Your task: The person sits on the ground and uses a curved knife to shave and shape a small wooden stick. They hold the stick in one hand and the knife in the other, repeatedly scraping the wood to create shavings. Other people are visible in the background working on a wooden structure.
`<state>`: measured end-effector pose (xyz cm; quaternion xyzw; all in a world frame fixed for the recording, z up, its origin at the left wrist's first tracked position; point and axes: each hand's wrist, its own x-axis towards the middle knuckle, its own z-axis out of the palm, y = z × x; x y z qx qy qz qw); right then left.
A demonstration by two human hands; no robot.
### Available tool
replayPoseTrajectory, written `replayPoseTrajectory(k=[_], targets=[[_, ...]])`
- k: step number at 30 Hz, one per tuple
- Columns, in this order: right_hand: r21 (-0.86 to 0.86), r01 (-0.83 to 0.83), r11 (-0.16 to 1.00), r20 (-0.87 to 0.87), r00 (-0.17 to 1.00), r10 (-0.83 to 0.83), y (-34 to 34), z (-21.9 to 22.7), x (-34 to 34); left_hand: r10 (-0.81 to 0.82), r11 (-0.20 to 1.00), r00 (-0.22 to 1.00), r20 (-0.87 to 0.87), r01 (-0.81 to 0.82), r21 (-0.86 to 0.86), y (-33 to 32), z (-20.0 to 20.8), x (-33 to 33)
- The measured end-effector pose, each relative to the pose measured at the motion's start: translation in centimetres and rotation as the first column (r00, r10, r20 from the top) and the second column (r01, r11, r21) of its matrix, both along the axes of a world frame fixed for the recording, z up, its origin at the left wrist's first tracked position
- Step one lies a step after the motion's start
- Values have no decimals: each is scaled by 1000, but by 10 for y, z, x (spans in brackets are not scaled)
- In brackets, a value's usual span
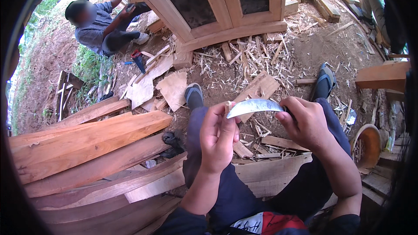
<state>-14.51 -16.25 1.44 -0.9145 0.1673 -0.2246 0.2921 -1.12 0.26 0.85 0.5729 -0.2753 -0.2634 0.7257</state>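
My right hand [307, 122] is closed round the handle of a knife, which the fingers mostly hide. The knife's wide, curved, pale metal blade [256, 106] reaches left across the space between my hands. Pinched between thumb and fingers of my left hand [217, 137] is a small piece of light wood [228, 105]. The blade's tip lies right by this piece; whether it cuts into it I cannot tell. Both hands are raised over my spread knees, above a loose wooden board [257, 90] on the ground.
Shavings [257, 58] litter the soil ahead. A panelled wooden frame [237, 29] stands beyond them. Long planks [91, 143] are stacked at left. A person [98, 28] sits far left, near a red-handled saw [138, 62]. An orange-brown bucket [365, 146] lies at right.
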Motion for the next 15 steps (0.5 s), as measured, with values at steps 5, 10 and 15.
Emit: replayPoseTrajectory(k=[5,10,15], targets=[[-3,-49,999,-9,999,49,0,-2,7,-40,999,998,-52,40,-10,1,4,0],[2,-61,998,-28,998,61,1,-6,10,-49,999,993,-105,50,10,0,5,-2],[-87,-29,996,-85,996,21,0,-8,10,-94,994,995,35,92,52,4,2,-3]])
